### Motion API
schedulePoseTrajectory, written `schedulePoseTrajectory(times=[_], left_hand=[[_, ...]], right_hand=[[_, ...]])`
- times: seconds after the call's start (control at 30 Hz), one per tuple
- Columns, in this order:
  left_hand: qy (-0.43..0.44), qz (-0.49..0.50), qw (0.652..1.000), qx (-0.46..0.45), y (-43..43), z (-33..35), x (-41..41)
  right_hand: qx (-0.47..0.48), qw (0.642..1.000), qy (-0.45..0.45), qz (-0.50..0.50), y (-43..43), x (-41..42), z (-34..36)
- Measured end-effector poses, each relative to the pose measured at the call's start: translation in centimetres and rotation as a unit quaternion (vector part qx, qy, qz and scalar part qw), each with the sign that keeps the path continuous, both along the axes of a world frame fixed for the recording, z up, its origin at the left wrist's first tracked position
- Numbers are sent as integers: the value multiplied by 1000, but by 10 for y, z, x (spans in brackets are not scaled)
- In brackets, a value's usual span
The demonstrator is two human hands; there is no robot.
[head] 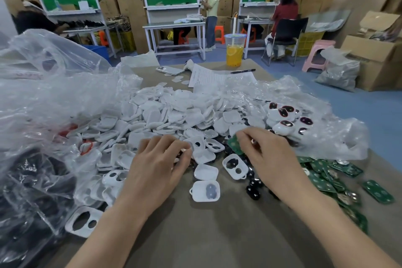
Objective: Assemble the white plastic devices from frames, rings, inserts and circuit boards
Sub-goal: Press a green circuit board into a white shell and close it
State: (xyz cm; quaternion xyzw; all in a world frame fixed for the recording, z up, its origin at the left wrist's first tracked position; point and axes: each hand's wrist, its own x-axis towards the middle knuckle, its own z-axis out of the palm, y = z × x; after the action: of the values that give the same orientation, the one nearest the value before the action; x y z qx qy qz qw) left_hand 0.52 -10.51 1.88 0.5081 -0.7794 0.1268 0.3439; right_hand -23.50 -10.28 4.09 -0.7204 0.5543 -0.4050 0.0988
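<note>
While both hands sit low on the table [217, 235], small bits can slip. Left hand [156, 165] has bent fingers over the black inserts [253, 189]; I cannot tell if it holds one. Right hand [267, 156] seems to pinch a green board [233, 144] near a frame [235, 166]. A loose pinch could drop the board among the white pile [174, 111].
</note>
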Motion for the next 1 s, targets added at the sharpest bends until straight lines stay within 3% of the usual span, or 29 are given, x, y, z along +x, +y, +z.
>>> schedulePoseTrajectory(times=[0.07,0.13,0.2,0.5,0.8,1.0], left_hand=[[35,-4,999,-29,2,2,-2],[62,-19,998,-18,3,4,-6],[87,-40,995,12,5,5,-11],[233,-90,962,107,12,4,-27],[252,-100,953,137,16,3,-29],[292,-110,939,147,13,5,-28]], right_hand=[[71,986,-142,56,-8,15,1],[131,943,-283,113,-13,26,1],[157,915,-342,143,-16,31,-1],[212,884,-383,166,-16,35,-7],[198,874,-390,213,-9,33,-3],[191,891,-358,203,-11,34,-2]])
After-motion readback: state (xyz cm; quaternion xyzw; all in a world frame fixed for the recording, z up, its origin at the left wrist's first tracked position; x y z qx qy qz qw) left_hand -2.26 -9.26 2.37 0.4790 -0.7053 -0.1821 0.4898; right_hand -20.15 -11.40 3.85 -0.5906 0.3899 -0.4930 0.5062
